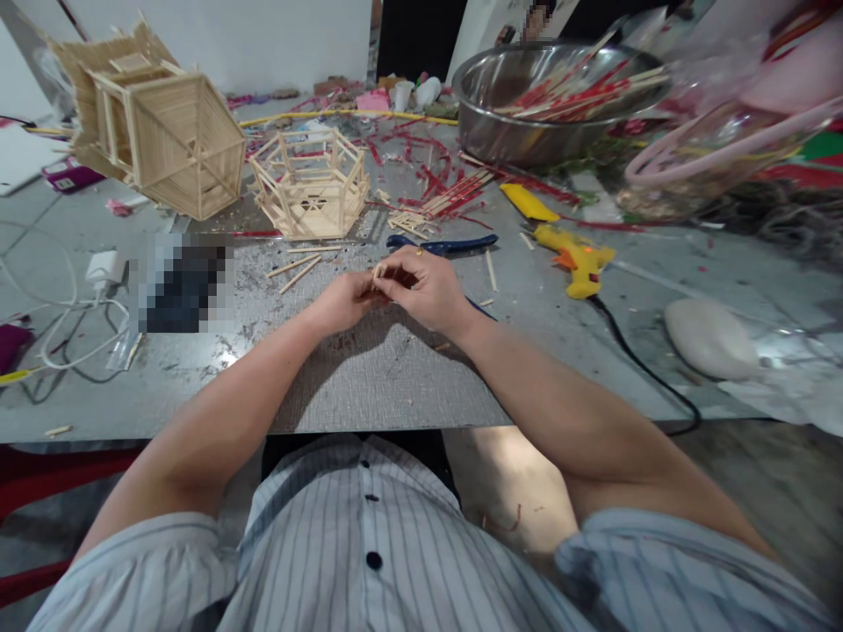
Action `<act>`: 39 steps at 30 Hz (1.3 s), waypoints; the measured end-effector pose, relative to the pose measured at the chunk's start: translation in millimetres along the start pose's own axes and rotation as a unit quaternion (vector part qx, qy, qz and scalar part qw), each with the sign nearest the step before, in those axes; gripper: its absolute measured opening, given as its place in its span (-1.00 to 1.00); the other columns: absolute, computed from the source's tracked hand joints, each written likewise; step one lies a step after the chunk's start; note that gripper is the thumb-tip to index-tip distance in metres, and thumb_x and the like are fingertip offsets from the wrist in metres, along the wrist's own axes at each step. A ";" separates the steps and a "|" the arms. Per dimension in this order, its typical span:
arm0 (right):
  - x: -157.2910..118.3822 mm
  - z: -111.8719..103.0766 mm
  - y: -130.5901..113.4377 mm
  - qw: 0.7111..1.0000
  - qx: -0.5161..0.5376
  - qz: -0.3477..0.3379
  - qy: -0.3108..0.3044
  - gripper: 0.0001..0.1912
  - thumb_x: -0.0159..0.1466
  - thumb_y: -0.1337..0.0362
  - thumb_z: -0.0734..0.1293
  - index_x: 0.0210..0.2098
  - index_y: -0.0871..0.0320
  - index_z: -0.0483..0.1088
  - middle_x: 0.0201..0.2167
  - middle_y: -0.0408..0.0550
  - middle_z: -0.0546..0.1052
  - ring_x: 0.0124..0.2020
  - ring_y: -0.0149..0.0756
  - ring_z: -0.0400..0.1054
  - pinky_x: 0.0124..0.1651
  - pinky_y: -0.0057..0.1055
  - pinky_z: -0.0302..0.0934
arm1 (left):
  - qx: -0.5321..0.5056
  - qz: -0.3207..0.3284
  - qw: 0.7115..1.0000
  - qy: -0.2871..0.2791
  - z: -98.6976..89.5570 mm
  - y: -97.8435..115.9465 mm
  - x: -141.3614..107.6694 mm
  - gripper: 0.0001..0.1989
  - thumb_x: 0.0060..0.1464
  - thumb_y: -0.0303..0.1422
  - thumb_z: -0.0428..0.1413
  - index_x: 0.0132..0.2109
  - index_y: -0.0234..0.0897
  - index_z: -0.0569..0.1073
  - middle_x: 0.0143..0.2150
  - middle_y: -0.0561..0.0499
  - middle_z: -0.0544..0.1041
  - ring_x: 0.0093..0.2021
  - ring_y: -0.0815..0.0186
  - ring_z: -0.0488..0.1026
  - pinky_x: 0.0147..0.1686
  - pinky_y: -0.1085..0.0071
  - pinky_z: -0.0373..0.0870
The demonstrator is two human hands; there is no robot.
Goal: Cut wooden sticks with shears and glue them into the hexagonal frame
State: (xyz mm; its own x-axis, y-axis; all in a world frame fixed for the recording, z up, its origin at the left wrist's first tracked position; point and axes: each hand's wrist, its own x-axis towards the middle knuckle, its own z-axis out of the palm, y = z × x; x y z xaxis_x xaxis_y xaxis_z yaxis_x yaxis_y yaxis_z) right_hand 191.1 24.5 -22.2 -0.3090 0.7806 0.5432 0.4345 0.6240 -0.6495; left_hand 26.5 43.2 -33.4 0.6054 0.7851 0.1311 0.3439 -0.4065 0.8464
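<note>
My left hand (348, 300) and my right hand (429, 288) meet over the near middle of the table. Their fingertips close together around short wooden sticks (378, 273), mostly hidden by the fingers. Just beyond my right hand lie blue-handled pliers (464, 243). Several loose wooden sticks (299, 274) rest on the tabletop past my left hand. Behind them stands an open hexagonal frame (309, 219) built from such sticks. Farther left, a larger stick-built model (188, 145) lies tilted, its hexagonal panel facing me.
A yellow glue gun (580, 261) with a black cord lies at right. Behind it, a steel basin (487, 132) holds red-tipped sticks. Red scraps (438, 167) litter the back. At left are a blurred dark object (188, 290) and a white charger (105, 267) with cables.
</note>
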 end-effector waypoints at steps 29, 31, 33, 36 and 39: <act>11.7 -29.6 35.9 0.953 -0.271 0.129 0.024 -0.79 0.26 0.24 0.22 -0.23 0.08 0.48 -0.21 0.03 0.58 -0.15 -0.11 0.43 -0.07 -0.14 0.29 | 0.448 -0.279 0.842 0.109 -66.9 -1.8 -11.7 -0.68 0.20 -0.38 -0.07 0.00 -0.30 0.49 0.01 -0.24 0.50 -0.02 0.07 0.47 -0.08 0.18 0.40; 12.2 -32.8 38.8 0.952 -0.272 0.138 0.034 -0.78 0.26 0.24 0.22 -0.23 0.08 0.50 -0.22 0.02 0.58 -0.18 -0.12 0.43 -0.09 -0.15 0.29 | 0.444 -0.269 0.847 0.113 -68.9 -6.6 -11.0 -0.67 0.18 -0.41 -0.06 0.01 -0.29 0.48 0.01 -0.22 0.51 -0.01 0.08 0.46 -0.07 0.20 0.39; 13.3 -37.7 41.8 0.946 -0.279 0.157 0.043 -0.76 0.25 0.24 0.22 -0.21 0.10 0.50 -0.21 0.03 0.58 -0.17 -0.11 0.44 -0.08 -0.15 0.28 | 0.445 -0.250 0.852 0.114 -71.1 -11.1 -10.8 -0.68 0.16 -0.41 -0.04 -0.01 -0.29 0.51 0.00 -0.22 0.53 0.02 0.06 0.43 -0.06 0.20 0.37; 15.9 -47.6 47.1 0.933 -0.297 0.192 0.071 -0.75 0.26 0.26 0.21 -0.19 0.14 0.49 -0.19 0.07 0.58 -0.15 -0.08 0.44 -0.05 -0.13 0.27 | 0.454 -0.203 0.860 0.111 -73.9 -17.0 -10.4 -0.67 0.18 -0.38 -0.04 -0.01 -0.27 0.54 -0.01 -0.20 0.53 0.05 0.06 0.40 -0.01 0.21 0.33; 18.5 -57.2 54.0 0.919 -0.309 0.227 0.091 -0.74 0.25 0.28 0.21 -0.18 0.17 0.49 -0.18 0.10 0.58 -0.15 -0.08 0.45 -0.05 -0.13 0.27 | 0.466 -0.171 0.862 0.107 -74.9 -21.8 -9.0 -0.66 0.21 -0.37 -0.06 0.00 -0.18 0.56 0.00 -0.17 0.51 0.07 0.06 0.36 0.04 0.20 0.27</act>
State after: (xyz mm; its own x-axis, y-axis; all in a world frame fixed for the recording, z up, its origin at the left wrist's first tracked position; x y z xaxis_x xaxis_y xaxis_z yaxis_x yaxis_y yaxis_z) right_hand 257.2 70.6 -16.7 0.1451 0.9014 0.4080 0.8989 0.0522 -0.4351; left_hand -40.2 79.9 -14.4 0.2416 0.9612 0.1330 0.9633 -0.2541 0.0867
